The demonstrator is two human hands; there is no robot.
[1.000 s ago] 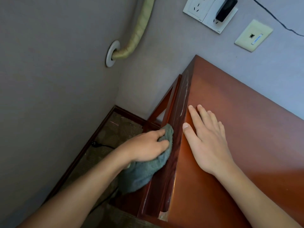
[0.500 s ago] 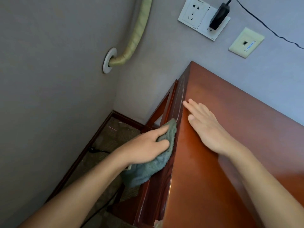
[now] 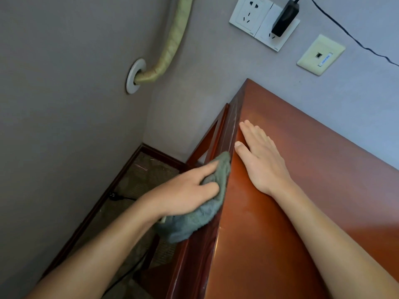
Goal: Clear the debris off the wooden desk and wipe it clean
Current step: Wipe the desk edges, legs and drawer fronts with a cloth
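Note:
The reddish-brown wooden desk (image 3: 319, 190) fills the right half of the head view, with its glossy left side edge (image 3: 230, 130) running toward the wall. My left hand (image 3: 183, 195) grips a bunched grey-green cloth (image 3: 194, 223) and presses it against that side edge, about halfway along. The cloth's tail hangs below my palm. My right hand (image 3: 261, 160) lies flat on the desk top just beside the edge, fingers straight and pointing to the far corner. I see no debris on the visible top.
A wrapped pipe (image 3: 172, 39) enters the left wall through a round collar. On the back wall are a double socket (image 3: 250, 14) with a black charger (image 3: 284, 17) and cable, and a data plate (image 3: 320, 55). A black cord (image 3: 116, 197) lies on the carpet (image 3: 138, 180) beside the desk.
My left hand has slid the cloth along the side edge toward the back wall. My right hand has moved the same way across the top, staying flat.

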